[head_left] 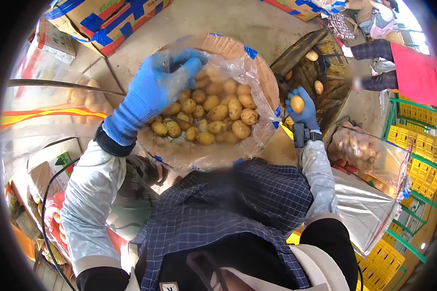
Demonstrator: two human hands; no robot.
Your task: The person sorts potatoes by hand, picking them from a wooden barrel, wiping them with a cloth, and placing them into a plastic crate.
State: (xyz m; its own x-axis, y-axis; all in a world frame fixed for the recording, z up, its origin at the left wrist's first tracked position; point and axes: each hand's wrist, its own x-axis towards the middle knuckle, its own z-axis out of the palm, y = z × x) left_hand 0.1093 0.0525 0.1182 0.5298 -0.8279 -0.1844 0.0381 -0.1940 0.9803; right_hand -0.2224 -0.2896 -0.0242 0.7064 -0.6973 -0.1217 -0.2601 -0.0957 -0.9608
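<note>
A round cardboard container [269,87] with a clear plastic liner and blue tape holds several potatoes [217,112]. Above its left side is my left hand [167,80] in a blue glove, fingers apart and curved, with nothing visible in it. To the right of the container, my right hand [302,109], also gloved in blue, holds a potato [296,104] in its fingers. Just beyond that hand lies a dark, dirty crate or sack [342,92] with a few potatoes on it.
Taped cardboard boxes [99,24] stand at the upper left. Bagged potatoes [357,148] sit at the right, near yellow crates [417,150] on a green frame. A person in a red garment [417,75] is at the upper right; another person [374,17] is farther back.
</note>
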